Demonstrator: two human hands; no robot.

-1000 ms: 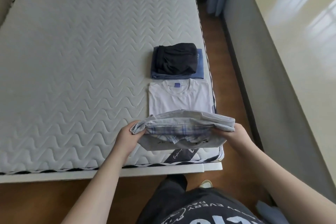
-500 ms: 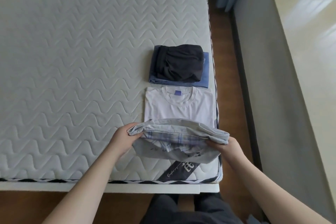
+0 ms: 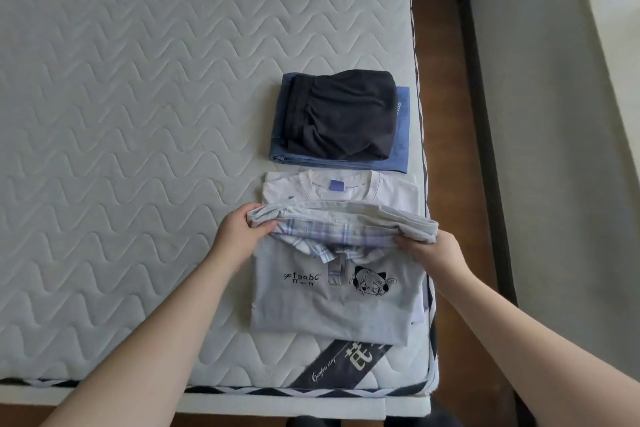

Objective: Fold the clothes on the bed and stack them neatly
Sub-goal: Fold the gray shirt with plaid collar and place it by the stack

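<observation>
1. While both hands hold the far edge of the pale blue polo shirt (image 3: 329,305), its body lies flat on the bed (image 3: 138,114) just short of the grip, printed front up and plaid collar showing.
2. The left hand (image 3: 242,236) has its fingers curled round the folded-over edge at the left corner; the right hand (image 3: 429,250) pinches the same edge at the right corner. Both are closed on the cloth, with the bunched band of fabric stretched between them.
3. Just beyond the grip lies a folded white T-shirt (image 3: 391,191), its collar and blue label showing; the polo's held edge overlaps its near part. Farther off, a dark folded garment (image 3: 343,114) sits on folded blue jeans (image 3: 400,135), a pile of two.
4. Below the grip, toward the foot of the bed, the polo's hem stops short of a dark mattress label (image 3: 346,364).
5. As I read it, the step in hand is the lengthwise fold of the polo, or else setting it squarely down; I cannot tell which.
6. The next move calls for keeping both corners level so the fold lands straight, then smoothing it flat and lifting the bundle onto the white T-shirt. The loose collar may need tucking so that it does not bulge.
</observation>
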